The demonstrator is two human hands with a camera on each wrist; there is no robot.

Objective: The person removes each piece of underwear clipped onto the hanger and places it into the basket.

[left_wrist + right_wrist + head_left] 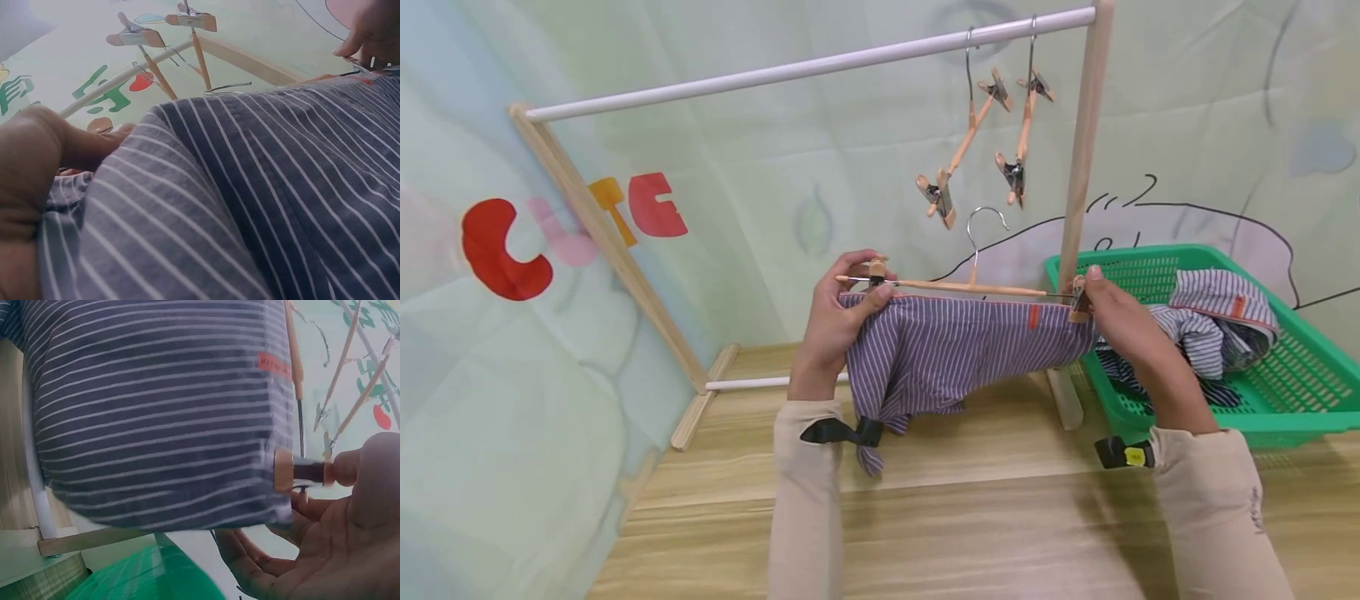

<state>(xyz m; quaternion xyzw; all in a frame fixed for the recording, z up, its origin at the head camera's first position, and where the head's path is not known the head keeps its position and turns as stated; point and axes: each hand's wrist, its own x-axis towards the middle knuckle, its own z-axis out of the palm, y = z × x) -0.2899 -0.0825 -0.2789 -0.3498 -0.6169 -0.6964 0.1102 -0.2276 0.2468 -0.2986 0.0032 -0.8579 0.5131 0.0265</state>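
Striped shorts (970, 342), purplish-blue with white lines and a red waistband tag, hang below a wooden clip hanger (936, 286) held level in midair. My left hand (842, 312) grips the waistband's left corner beside the hanger's left clip (877, 270), thumb in front and fingers behind. At the other end, my right hand (1123, 321) pinches the hanger's right clip (306, 472) between thumb and index finger. That clip's jaws lie over the waistband. The hanger's metal hook points up. In the left wrist view, cloth hides part of the left hand.
A rack with a white rail (812, 71) and wooden posts stands behind. Two clip hangers (970, 137) hang near its right end. A green basket (1292, 425) at right holds more striped clothes (1206, 333). Below is a wood-grain table (970, 525); a printed cloth backdrop rises behind.
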